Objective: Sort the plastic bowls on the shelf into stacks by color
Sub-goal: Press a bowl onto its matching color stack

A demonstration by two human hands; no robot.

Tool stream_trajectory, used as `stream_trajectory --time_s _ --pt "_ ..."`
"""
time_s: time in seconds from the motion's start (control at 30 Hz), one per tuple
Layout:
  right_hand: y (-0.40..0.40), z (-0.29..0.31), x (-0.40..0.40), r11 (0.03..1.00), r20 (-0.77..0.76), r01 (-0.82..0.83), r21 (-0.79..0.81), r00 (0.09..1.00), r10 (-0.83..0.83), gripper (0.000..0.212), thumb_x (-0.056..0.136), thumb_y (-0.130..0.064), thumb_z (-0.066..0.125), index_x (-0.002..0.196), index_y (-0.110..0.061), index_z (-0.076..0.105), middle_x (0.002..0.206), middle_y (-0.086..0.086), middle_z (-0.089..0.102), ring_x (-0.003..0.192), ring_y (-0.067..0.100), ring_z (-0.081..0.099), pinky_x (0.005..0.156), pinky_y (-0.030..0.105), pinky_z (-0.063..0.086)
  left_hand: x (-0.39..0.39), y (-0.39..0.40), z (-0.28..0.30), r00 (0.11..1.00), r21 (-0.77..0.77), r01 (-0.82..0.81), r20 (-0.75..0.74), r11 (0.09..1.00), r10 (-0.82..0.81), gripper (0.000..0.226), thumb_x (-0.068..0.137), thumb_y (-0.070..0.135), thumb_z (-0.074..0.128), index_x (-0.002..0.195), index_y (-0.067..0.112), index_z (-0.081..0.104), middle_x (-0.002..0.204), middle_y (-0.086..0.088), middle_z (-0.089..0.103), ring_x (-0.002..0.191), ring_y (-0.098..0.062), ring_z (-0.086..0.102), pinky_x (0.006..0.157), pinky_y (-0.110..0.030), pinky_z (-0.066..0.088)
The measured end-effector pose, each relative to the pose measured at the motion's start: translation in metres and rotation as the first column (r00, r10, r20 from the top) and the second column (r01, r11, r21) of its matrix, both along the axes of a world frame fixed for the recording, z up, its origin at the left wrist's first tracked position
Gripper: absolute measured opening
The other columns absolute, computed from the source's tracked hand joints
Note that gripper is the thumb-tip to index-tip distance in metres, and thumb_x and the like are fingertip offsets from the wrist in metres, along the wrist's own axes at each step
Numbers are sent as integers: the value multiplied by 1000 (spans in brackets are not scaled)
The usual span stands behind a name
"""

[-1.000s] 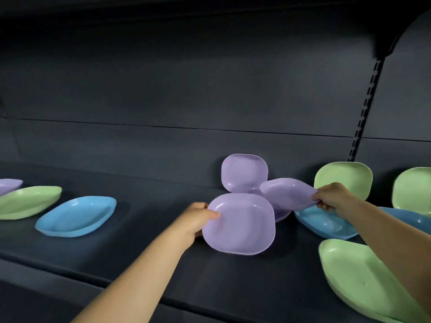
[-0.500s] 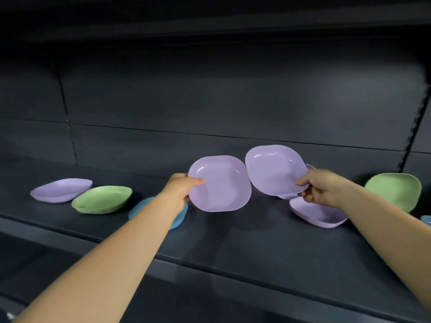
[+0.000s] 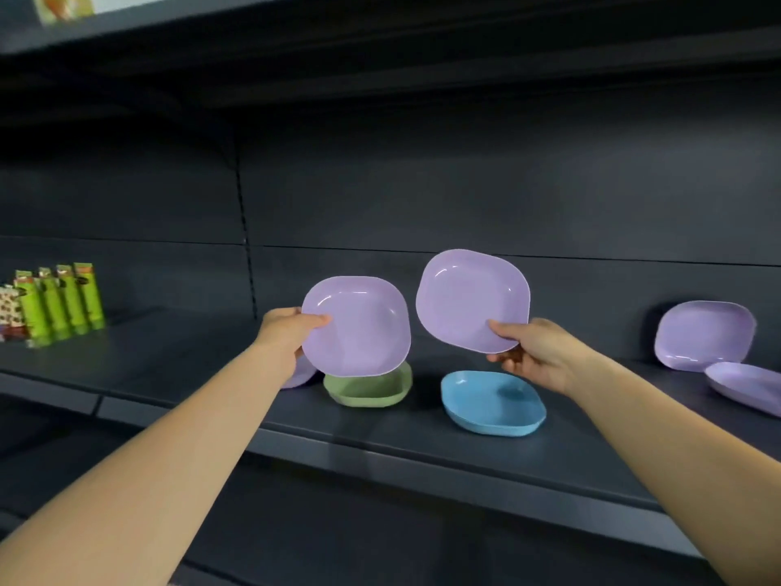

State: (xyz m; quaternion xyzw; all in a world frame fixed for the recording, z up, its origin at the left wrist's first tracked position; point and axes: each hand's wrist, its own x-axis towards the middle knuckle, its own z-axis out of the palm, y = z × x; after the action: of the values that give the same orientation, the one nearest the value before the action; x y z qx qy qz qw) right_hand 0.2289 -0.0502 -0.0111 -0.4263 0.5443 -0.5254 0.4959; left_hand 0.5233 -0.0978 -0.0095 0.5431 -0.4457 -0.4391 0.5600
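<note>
Two dark shelves (image 3: 422, 433), grey back panel (image 3: 422, 184), green packages (image 3: 63, 304) far left.

held bowls (image 3: 357, 327) (image 3: 471, 300): lilac | shelf bowls: green (image 3: 367, 391), blue (image 3: 492, 403) | shelf (image 3: 422, 433): dark grey | packets (image 3: 63, 302): lime green

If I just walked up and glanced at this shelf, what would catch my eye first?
Most likely the two purple bowls held up side by side mid-frame, tilted toward the camera: the left hand grips one purple bowl by its edge, the right hand pinches another purple bowl. Below them a green bowl and a blue bowl sit on the dark shelf, with bright green packages far left.
</note>
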Motion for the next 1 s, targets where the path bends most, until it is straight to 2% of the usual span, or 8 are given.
stream_trajectory --time_s 0.13,0.23,0.37,0.5,0.67,0.8,0.9,1.0 --pt "-24 1 39 997 -24 -7 -76 1000 6 21 88 -5 62 109 -7 57 88 5 62 72 17 53 54 26 40 46 -23 0 998 5 -49 27 999 49 11 78 9 74 81 10 64 103 -13 67 96 -31 63 84 -37 51" --pt "-44 3 58 995 -47 -30 -93 999 26 27 87 3 59 113 -5 58 94 5 64 80 18 57 62 27 45 71 -42 -2 996 29 -68 54 997 66 14 76 8 76 83 9 64 104 -13 68 100 -32 63 91 -41 52" --pt "-75 3 82 997 -129 -41 -71 991 32 32 86 6 58 117 -2 57 105 11 64 86 23 59 65 28 49 98 -66 -6 991 52 -92 99 994 87 24 76 3 74 98 2 66 105 -13 66 96 -31 62 86 -36 51" --pt "-100 -3 110 998 -148 -27 -51 989 19 32 85 8 57 117 0 57 111 13 63 90 24 59 67 28 51 122 -90 -20 989 93 -72 139 993 58 23 75 2 75 95 3 65 105 -12 65 99 -31 61 86 -37 50" --pt "-118 -18 137 1000 -52 8 -21 999 -10 34 85 11 56 117 0 55 109 13 63 91 25 61 67 29 52 142 -124 -43 984 194 -9 175 981 -25 28 73 5 77 99 1 65 106 -11 65 101 -30 61 87 -37 51" --pt "-128 -29 152 995 -32 97 2 995 -96 34 84 13 53 115 0 53 106 15 59 88 27 57 68 30 48 150 -149 -58 962 192 90 238 977 -135 22 71 6 77 83 8 58 88 -7 60 80 -24 55 67 -29 42" --pt "-131 -38 168 988 -61 152 8 987 -151 41 81 13 52 117 -7 51 104 11 57 84 24 53 62 29 44 154 -163 -70 924 208 175 303 962 -233 21 72 5 76 69 6 55 80 -5 60 74 -21 53 59 -24 38" --pt "-136 -45 189 979 -51 201 -26 978 -203 51 79 15 49 117 -19 51 109 5 56 85 23 52 68 33 42 157 -172 -80 899 181 275 300 944 -319 17 74 7 76 88 5 68 91 -6 67 85 -19 59 67 -23 42"
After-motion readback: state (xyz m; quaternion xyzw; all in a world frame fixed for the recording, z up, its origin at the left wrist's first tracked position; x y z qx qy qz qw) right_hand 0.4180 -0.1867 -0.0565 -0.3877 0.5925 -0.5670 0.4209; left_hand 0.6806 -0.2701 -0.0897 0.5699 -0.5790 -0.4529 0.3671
